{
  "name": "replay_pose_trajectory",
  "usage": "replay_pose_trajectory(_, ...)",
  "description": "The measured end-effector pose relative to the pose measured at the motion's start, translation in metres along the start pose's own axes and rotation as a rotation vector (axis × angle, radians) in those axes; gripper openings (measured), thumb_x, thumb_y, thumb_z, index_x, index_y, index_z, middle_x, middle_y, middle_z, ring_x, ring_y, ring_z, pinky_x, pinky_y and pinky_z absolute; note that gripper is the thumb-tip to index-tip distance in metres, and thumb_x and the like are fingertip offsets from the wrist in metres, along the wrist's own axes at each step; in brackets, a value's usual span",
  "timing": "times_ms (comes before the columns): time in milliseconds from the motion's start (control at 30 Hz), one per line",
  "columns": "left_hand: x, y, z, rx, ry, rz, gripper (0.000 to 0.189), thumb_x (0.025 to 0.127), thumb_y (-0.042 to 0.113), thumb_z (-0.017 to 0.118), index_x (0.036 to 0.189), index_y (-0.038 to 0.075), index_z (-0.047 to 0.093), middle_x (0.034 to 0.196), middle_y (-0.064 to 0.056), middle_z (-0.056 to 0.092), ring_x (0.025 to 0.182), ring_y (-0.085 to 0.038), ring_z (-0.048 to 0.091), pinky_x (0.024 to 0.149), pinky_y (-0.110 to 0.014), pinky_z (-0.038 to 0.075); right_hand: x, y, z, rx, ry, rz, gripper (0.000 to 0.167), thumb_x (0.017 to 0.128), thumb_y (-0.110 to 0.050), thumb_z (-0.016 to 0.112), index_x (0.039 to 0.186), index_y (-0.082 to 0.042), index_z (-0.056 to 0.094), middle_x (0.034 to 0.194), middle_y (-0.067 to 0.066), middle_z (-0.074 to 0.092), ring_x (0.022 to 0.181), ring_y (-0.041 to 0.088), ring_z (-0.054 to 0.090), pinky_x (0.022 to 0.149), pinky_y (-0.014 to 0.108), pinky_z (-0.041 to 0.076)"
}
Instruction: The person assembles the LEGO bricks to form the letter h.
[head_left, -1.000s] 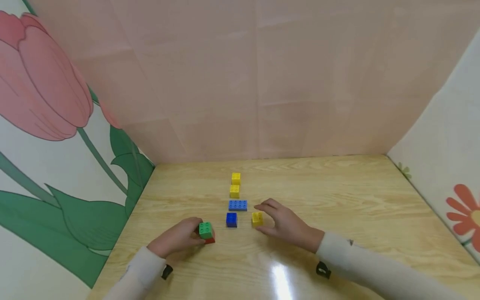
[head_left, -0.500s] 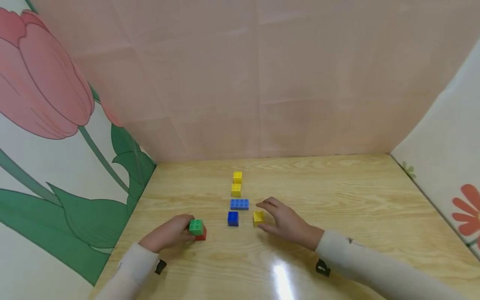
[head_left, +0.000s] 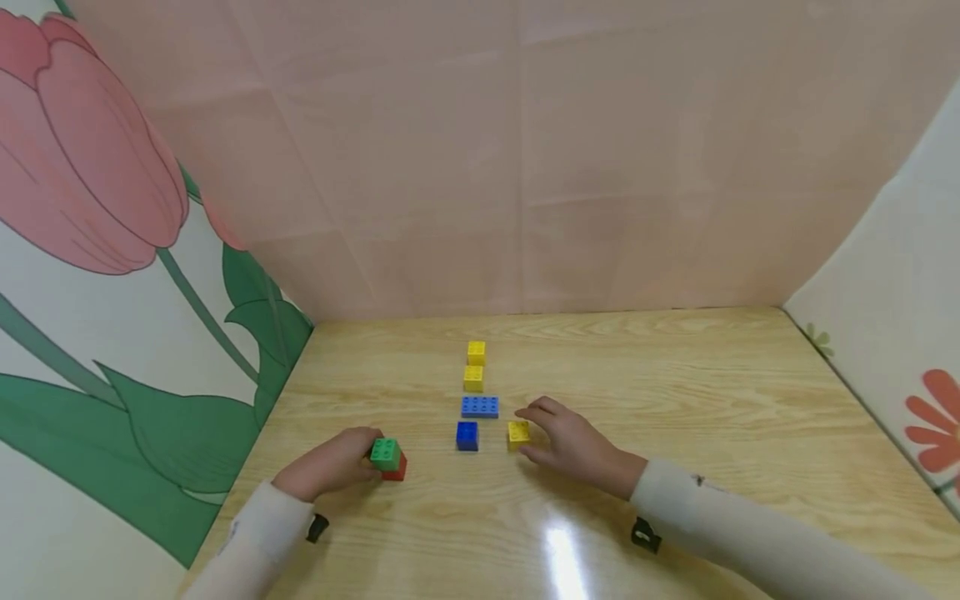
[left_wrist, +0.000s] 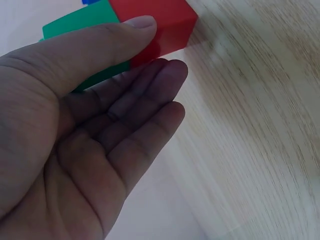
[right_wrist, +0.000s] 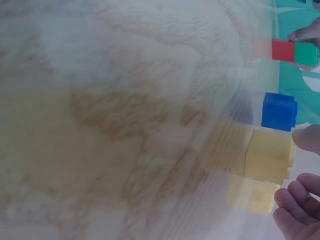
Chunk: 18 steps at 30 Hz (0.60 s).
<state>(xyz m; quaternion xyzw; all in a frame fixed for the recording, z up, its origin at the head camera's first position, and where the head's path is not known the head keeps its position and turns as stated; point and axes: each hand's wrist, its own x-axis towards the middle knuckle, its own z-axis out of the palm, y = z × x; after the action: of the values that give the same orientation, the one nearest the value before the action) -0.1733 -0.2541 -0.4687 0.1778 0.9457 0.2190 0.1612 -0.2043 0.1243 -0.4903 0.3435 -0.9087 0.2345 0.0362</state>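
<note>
My left hand (head_left: pixel 330 462) holds a two-brick stack at the left, a green brick (head_left: pixel 386 454) on top of a red brick (head_left: pixel 394 469). In the left wrist view its thumb lies across the green brick (left_wrist: pixel 82 22) and reaches onto the red brick (left_wrist: pixel 157 25). My right hand (head_left: pixel 573 442) is beside a small yellow brick (head_left: pixel 517 435), thumb and fingers spread apart around its right side. The right wrist view has the thumb (right_wrist: pixel 309 138) at the studded end of the yellow brick (right_wrist: pixel 268 156), the other fingers (right_wrist: pixel 300 205) lower down.
Between the hands stands a small dark blue brick (head_left: pixel 467 436). Behind it lies a longer blue brick (head_left: pixel 480 407), then two yellow bricks (head_left: pixel 473 378) in a line toward the back of the wooden table (head_left: pixel 675 375). A pink backdrop (head_left: pixel 525 167) rises behind.
My left hand has moved left with the green and red stack, away from the dark blue brick. The right hand stays by the yellow brick. The head view has shifted slightly.
</note>
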Motion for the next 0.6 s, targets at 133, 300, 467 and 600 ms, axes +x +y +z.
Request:
replay_pose_trajectory(133, 0.000, 0.000, 0.003, -0.014, 0.004, -0.050, 0.023, 0.078, 0.003, 0.078, 0.092, 0.008, 0.061, 0.082, 0.004, 0.058, 0.075, -0.013, 0.053, 0.068, -0.033, 0.048, -0.001, 0.001, 0.002, -0.006, -0.001, 0.002, 0.050, 0.082, -0.027, 0.079, 0.125, -0.006, 0.063, 0.117, 0.002, 0.058, 0.102, 0.016, 0.059, 0.085, 0.031, 0.054)
replay_pose_trajectory(300, -0.001, 0.003, 0.000, -0.027, 0.025, -0.112, 0.040, 0.073, 0.008, 0.084, 0.106, 0.002, 0.064, 0.094, 0.000, 0.063, 0.086, -0.016, 0.058, 0.078, -0.038, 0.051, -0.002, 0.005, 0.005, -0.009, -0.003, 0.006, 0.051, 0.083, -0.028, 0.079, 0.126, -0.006, 0.063, 0.118, 0.003, 0.058, 0.104, 0.016, 0.060, 0.086, 0.032, 0.054)
replay_pose_trajectory(467, -0.003, 0.008, -0.014, 0.055, 0.061, -0.070, 0.057, 0.073, 0.018, 0.086, 0.120, -0.001, 0.060, 0.108, -0.006, 0.063, 0.101, -0.023, 0.059, 0.088, -0.041, 0.049, 0.000, 0.008, 0.006, -0.016, -0.002, 0.017, 0.051, 0.084, -0.030, 0.078, 0.127, -0.008, 0.062, 0.121, 0.003, 0.058, 0.107, 0.018, 0.059, 0.090, 0.033, 0.052)
replay_pose_trajectory(600, -0.003, 0.013, -0.024, 0.087, 0.042, -0.042, 0.065, 0.074, 0.026, 0.086, 0.125, -0.003, 0.057, 0.115, -0.010, 0.061, 0.107, -0.026, 0.058, 0.092, -0.043, 0.048, 0.000, 0.007, 0.004, 0.005, -0.014, 0.022, 0.051, 0.084, -0.029, 0.078, 0.127, -0.008, 0.062, 0.122, 0.004, 0.058, 0.108, 0.020, 0.059, 0.090, 0.036, 0.052)
